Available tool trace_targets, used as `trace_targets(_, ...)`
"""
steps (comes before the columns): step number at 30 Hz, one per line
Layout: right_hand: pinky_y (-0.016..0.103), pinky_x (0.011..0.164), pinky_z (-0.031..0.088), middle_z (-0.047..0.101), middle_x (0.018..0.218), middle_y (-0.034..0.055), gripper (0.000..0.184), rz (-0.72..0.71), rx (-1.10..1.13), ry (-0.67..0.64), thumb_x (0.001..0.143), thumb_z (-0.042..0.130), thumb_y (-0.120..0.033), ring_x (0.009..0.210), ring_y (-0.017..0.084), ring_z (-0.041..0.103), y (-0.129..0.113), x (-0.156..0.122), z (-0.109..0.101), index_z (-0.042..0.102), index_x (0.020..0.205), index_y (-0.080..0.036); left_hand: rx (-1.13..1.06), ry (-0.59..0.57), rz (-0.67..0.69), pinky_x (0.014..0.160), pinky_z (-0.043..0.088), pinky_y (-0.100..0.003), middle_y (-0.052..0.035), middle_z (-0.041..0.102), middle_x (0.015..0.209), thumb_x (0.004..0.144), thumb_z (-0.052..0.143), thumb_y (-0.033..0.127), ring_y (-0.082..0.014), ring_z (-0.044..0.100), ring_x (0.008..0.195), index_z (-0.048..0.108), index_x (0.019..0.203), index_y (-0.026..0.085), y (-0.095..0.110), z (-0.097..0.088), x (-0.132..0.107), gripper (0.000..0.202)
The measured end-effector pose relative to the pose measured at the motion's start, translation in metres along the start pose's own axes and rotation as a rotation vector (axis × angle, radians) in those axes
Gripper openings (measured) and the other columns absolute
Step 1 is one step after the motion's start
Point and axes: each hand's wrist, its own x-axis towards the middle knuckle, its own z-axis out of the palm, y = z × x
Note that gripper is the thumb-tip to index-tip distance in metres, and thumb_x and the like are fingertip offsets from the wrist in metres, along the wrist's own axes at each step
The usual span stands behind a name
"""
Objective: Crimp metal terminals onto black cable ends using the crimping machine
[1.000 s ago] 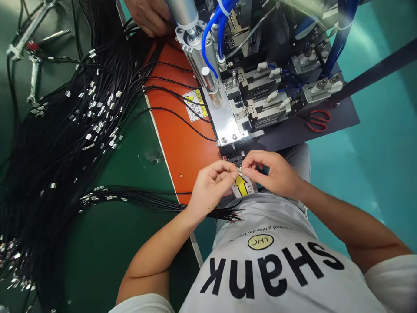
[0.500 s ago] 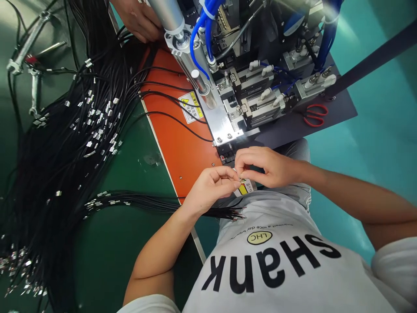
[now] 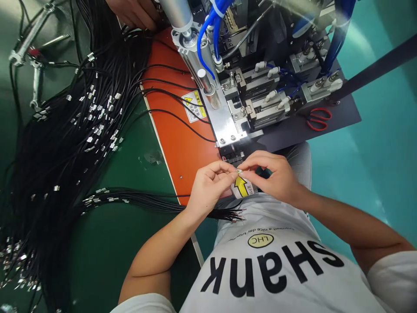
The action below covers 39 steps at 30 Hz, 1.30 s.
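Note:
Close to my lap, my left hand (image 3: 213, 182) pinches a thin black cable (image 3: 183, 196) that runs in under the palm from the left. My right hand (image 3: 270, 174) meets it fingertip to fingertip, thumb and index finger pressed on the cable's small pale end (image 3: 239, 171). Fingers hide most of that end, so its exact shape cannot be made out. Below my left wrist lies a bundle of black cables (image 3: 153, 202), with stripped wire ends at its right and metal connectors at its left.
A pneumatic machine (image 3: 224, 126) on an orange base (image 3: 169, 143) stands just ahead. Red-handled scissors (image 3: 318, 119) rest on its dark plate. A large heap of black cables (image 3: 65, 161) covers the left bench, with wrenches (image 3: 29, 39) behind. Another person's hand (image 3: 133, 13) is at the top.
My right hand has turned and lowered slightly, its fingertips now together with the left ones at the cable end. More of the yellow arrow label shows beneath. The view has shifted a little.

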Motion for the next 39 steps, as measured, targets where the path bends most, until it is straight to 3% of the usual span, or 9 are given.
trace_targets(7, 0.032, 0.07, 0.048, 0.066, 0.081, 0.0021, 0.007, -0.018, 0.013, 0.082, 0.086, 0.065, -0.02, 0.074, 0.016, 0.059, -0.002, 0.0, 0.01, 0.068, 0.08, -0.022, 0.097, 0.046, 0.02, 0.045, 0.047, -0.019, 0.0038, 0.055, 0.061, 0.081, 0.074, 0.037, -0.0051, 0.045, 0.046, 0.064, 0.085, 0.017, -0.004, 0.004, -0.006, 0.023)
trace_targets(11, 0.028, 0.067, 0.043, 0.059, 0.077, 0.0003, 0.011, 0.185, 0.232, 0.044, 0.089, 0.062, -0.022, 0.072, 0.014, 0.053, -0.004, -0.006, 0.011, 0.063, 0.079, -0.02, 0.386, 0.099, 0.501, 0.058, 0.052, -0.023, -0.004, 0.066, 0.08, 0.085, 0.068, 0.027, -0.0115, 0.059, 0.065, 0.07, 0.091, 0.018, -0.016, 0.0, -0.008, 0.01)
trace_targets(15, 0.027, 0.066, 0.04, 0.055, 0.077, -0.0007, 0.015, 0.374, 0.517, -0.098, 0.092, 0.061, -0.028, 0.071, 0.013, 0.05, -0.003, -0.031, 0.011, 0.059, 0.081, -0.019, 0.745, -0.309, 0.887, 0.066, 0.051, -0.026, -0.006, 0.066, 0.081, 0.089, 0.054, 0.014, -0.0146, 0.062, 0.072, 0.073, 0.099, 0.023, -0.014, -0.013, -0.003, 0.023)
trace_targets(18, 0.028, 0.066, 0.038, 0.054, 0.078, -0.0006, 0.015, 0.429, 0.559, -0.166, 0.092, 0.062, -0.029, 0.071, 0.013, 0.048, -0.004, -0.051, 0.01, 0.058, 0.081, -0.019, 0.735, -0.7, 0.655, 0.067, 0.051, -0.027, -0.0085, 0.066, 0.083, 0.093, 0.048, 0.016, -0.0162, 0.063, 0.075, 0.073, 0.098, 0.023, -0.002, -0.018, 0.002, 0.026)
trace_targets(20, 0.03, 0.069, 0.039, 0.056, 0.08, 0.0005, 0.013, 0.398, 0.495, -0.176, 0.092, 0.061, -0.028, 0.074, 0.015, 0.05, -0.008, -0.057, 0.009, 0.06, 0.083, -0.019, 0.565, -0.791, 0.418, 0.072, 0.053, -0.029, -0.0099, 0.067, 0.085, 0.094, 0.053, 0.022, -0.0171, 0.064, 0.078, 0.071, 0.092, 0.02, 0.005, -0.017, 0.003, 0.019)
trace_targets(24, 0.03, 0.069, 0.038, 0.057, 0.082, 0.0009, 0.012, 0.359, 0.424, -0.132, 0.093, 0.06, -0.027, 0.076, 0.015, 0.05, -0.013, -0.05, 0.006, 0.061, 0.083, -0.019, 0.351, -0.578, 0.32, 0.071, 0.054, -0.028, -0.0079, 0.064, 0.088, 0.087, 0.068, 0.025, -0.0161, 0.063, 0.08, 0.07, 0.089, 0.019, 0.004, -0.009, -0.001, 0.007)
trace_targets(28, 0.028, 0.065, 0.037, 0.054, 0.078, -0.0006, 0.016, 0.464, 0.546, -0.133, 0.093, 0.061, -0.031, 0.07, 0.013, 0.047, -0.006, -0.04, 0.007, 0.059, 0.082, -0.019, 0.557, -0.302, 0.712, 0.066, 0.051, -0.025, -0.0049, 0.06, 0.086, 0.087, 0.065, 0.02, -0.0128, 0.059, 0.074, 0.073, 0.09, 0.021, -0.006, -0.006, -0.002, 0.008)
trace_targets(33, 0.028, 0.068, 0.042, 0.056, 0.078, 0.0002, 0.016, 0.443, 0.506, -0.13, 0.092, 0.061, -0.031, 0.072, 0.014, 0.05, -0.006, -0.04, 0.004, 0.06, 0.082, -0.019, 0.787, -0.437, 0.883, 0.066, 0.051, -0.025, -0.0052, 0.063, 0.089, 0.09, 0.06, 0.019, -0.014, 0.061, 0.077, 0.067, 0.1, 0.023, -0.007, -0.012, 0.001, 0.013)
trace_targets(39, 0.027, 0.067, 0.045, 0.061, 0.077, 0.0005, 0.015, 0.45, 0.373, 0.008, 0.087, 0.066, -0.031, 0.071, 0.013, 0.055, -0.001, -0.012, -0.005, 0.063, 0.08, -0.018, 0.995, 0.0, 0.91, 0.08, 0.052, -0.029, -0.0066, 0.062, 0.096, 0.09, 0.059, 0.009, -0.0159, 0.059, 0.09, 0.059, 0.11, 0.021, -0.009, -0.031, -0.002, 0.024)
